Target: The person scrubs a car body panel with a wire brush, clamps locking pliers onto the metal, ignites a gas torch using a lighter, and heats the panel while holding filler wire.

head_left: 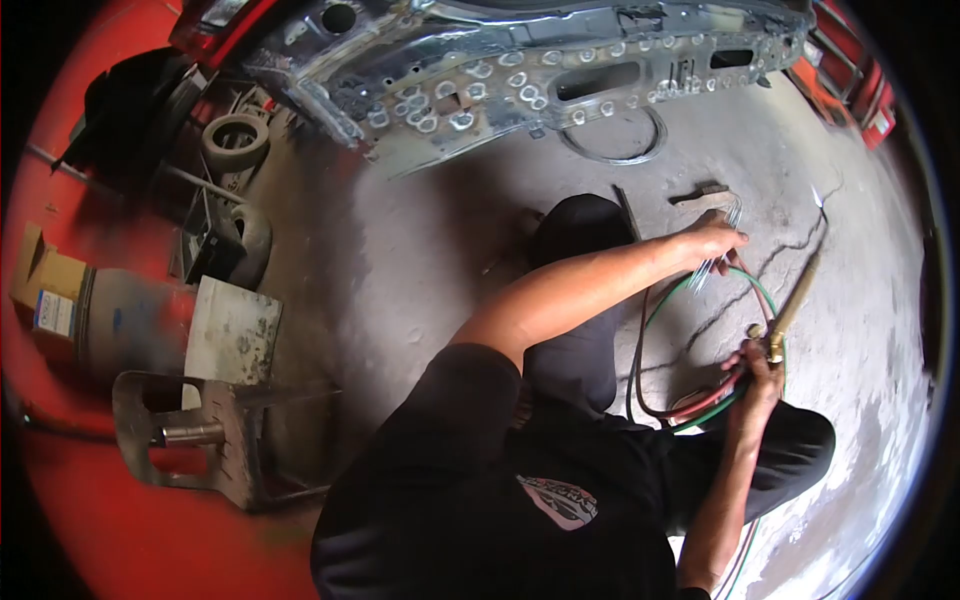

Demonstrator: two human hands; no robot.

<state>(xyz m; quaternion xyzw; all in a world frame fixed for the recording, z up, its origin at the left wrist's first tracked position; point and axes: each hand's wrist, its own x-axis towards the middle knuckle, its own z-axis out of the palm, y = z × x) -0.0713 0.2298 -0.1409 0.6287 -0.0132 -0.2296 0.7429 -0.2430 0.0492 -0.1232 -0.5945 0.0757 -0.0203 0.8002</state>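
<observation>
My left hand (714, 240) is closed around a bundle of thin silvery wires (703, 275), whose ends stick out on both sides of the fingers. In my right hand (758, 382) is a brass gas torch (797, 302), gripped near its valves. The torch's thin tip points away from me over the floor, and a small bright spot shows at its end. Green and red hoses (690, 408) loop down from the torch beside my knees. Just past my left hand, a flat brown piece (702, 199) lies on the floor; I cannot tell what it is.
A bare metal car body panel (480, 90) with many weld spots spans the top. Beneath it lies a coil of wire (655, 150). Along the left are tyres (236, 142), a cardboard box (50, 290), a pale board (235, 330) and an overturned stool (235, 440).
</observation>
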